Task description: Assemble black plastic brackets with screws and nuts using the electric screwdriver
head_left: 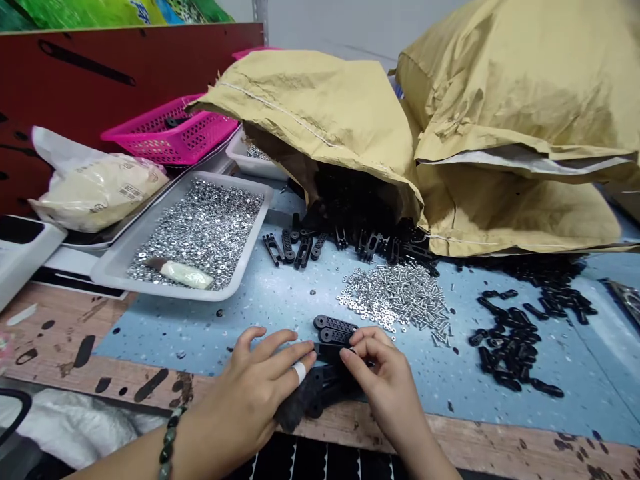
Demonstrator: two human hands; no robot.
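At the front edge of the blue mat, my left hand [273, 387] reaches over a black plastic part [330, 351]. Its fingertips press on the left end of this part, and the thumb is hidden. A white band circles one finger. My right hand [393, 373] pinches thumb and forefinger together at the part's right end; whatever sits between those tips is too small to make out. Two black textured links [335, 328] lie side by side just beyond the fingers. More dark pieces [333, 390] are partly covered below the hands.
Loose screws [417, 297] and small nuts [373, 293] form a pile behind my right hand. Small black pieces [510, 347] are scattered rightward. A white tray [235, 283] of nuts holds a brush [185, 273]. An opened paper sack [320, 100] spills black parts; a pink basket [170, 137] stands behind.
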